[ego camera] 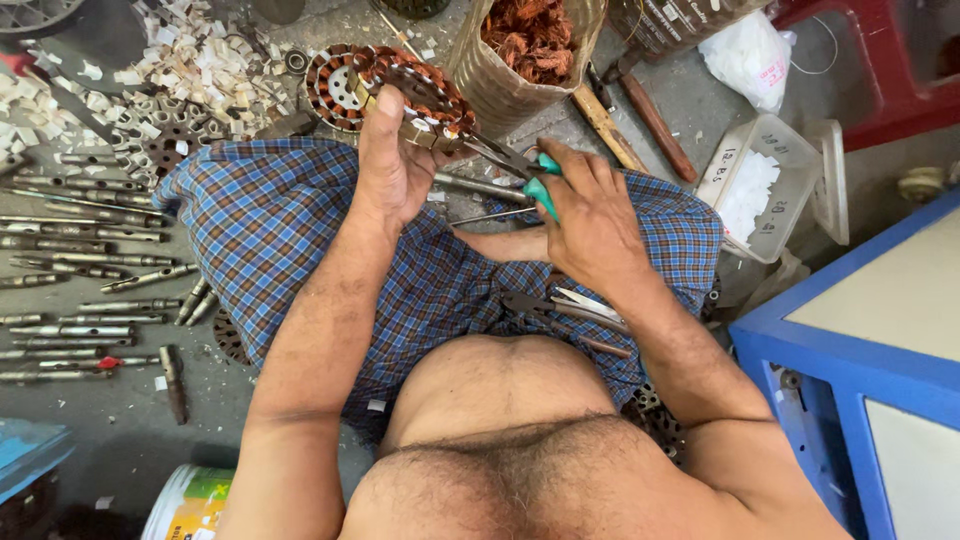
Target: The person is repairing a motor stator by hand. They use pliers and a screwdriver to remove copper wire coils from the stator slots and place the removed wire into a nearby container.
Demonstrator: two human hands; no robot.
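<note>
Top right, on the grey floor: crumpled white plastic bag (752,52) with a small red mark, beside a red stool leg (880,90). Just below, clear rectangular plastic tub (735,160) with handwritten marks on its wall, white paper slips (750,195) inside, lid (832,180) standing against it. Top centre, translucent ribbed container (500,85) stuffed with tangled copper wire (530,35). Bottom left, round white bucket (190,500) with a green and yellow label. Right edge, blue cabinet (850,350) with cream panels.

Centre stage now: left hand (395,165) wrapped around a round motor stator (425,95), fingers curled shut on its rim, copper windings and white slot paper showing, held above the checked blue cloth (270,220) over the lap. Right hand (590,215) closed tight on green-handled pliers (520,165), steel tips touching the stator's edge. Second stator (345,85) on the floor just behind.

Left side: rows of dull grey metal shafts (80,260) side by side, heap of white paper scraps (190,55) above them. Wooden-handled tools (640,125) near the tub.
</note>
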